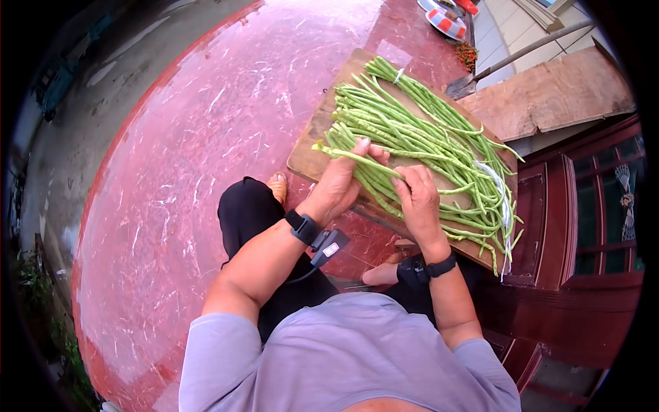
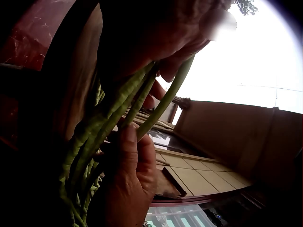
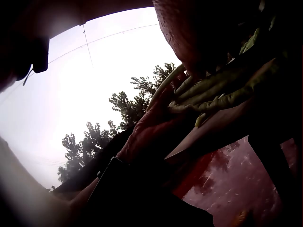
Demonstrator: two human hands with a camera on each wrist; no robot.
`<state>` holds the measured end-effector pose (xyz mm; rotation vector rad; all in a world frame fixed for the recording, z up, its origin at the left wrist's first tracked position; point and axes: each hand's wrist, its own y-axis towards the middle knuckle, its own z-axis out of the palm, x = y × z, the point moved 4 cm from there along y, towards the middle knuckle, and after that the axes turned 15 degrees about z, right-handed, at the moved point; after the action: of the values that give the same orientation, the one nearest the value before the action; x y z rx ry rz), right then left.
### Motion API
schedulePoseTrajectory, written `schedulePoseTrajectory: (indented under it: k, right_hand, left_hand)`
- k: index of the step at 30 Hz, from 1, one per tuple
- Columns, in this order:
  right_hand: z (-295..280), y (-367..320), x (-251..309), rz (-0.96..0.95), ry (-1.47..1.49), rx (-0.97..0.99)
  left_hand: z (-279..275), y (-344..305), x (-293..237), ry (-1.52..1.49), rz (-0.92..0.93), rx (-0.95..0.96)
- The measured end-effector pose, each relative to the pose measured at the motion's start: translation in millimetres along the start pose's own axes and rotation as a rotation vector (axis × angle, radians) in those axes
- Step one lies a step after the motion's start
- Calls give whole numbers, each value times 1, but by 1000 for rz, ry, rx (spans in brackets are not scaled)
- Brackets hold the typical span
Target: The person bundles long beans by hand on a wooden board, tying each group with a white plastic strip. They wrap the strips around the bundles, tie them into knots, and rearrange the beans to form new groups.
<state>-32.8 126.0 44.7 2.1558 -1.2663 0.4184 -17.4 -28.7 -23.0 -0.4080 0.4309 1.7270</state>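
Long green beans [image 1: 419, 141] lie spread in a heap over a wooden board [image 1: 307, 156] in front of me. My left hand [image 1: 335, 187] grips a few long beans [image 1: 371, 162] near their ends, at the board's near left edge. Thumb and fingers of my right hand [image 1: 420, 206] pinch the same beans farther along. In the left wrist view the held beans [image 2: 166, 100] run between both hands. The right wrist view is dark and partly hides the grip. A bundle at the board's far side has a white tie [image 1: 399, 75].
White strings [image 1: 500, 184] lie across the beans at the board's right end. Past the board are a shovel [image 1: 463, 85], a wooden plank [image 1: 549, 96] and a dark red door [image 1: 552, 220]. Reddish floor [image 1: 199, 137] spreads to the left.
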Motion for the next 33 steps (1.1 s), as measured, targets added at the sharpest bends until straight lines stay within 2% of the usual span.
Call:
schedulePoseTrajectory:
  k: [2, 5, 8, 11, 15, 19, 21, 24, 25, 26, 28, 33]
  right_hand:
    - [-1, -1, 0, 18, 46, 1]
    - [-13, 0, 10, 106, 48, -95]
    - [-15, 5, 15, 84, 17, -149]
    - [-4, 8, 16, 63, -106, -90]
    - [1, 4, 15, -6, -131, -73]
    - [-6, -1, 16, -28, -119, 35]
    - [-17, -2, 15, -52, -198, 82]
    - [-39, -5, -18, -16, -284, 107]
    - [-47, -6, -32, -9, -323, 116]
    - [-56, -7, -43, -53, -331, 36]
    - [-82, -9, -64, 11, -395, 7]
    - [-147, -8, -82, 27, -550, -196]
  left_hand:
    - [-5, 2, 6, -42, 11, -26]
    - [2, -3, -1, -42, 27, -21]
    - [15, -7, -8, -45, 3, -50]
    - [21, -6, -10, -75, -25, 67]
    - [19, -7, -12, -20, -10, 52]
    - [6, -2, -2, -25, 25, -9]
    - [0, 1, 1, -72, 21, -53]
    - [-5, 2, 3, -118, 7, -184]
    - [-5, 2, 3, -117, 18, -175]
    - [-9, 3, 4, -115, 30, -167]
    - [-15, 7, 6, -136, 47, -155]
    - [-20, 7, 8, -181, 65, -289]
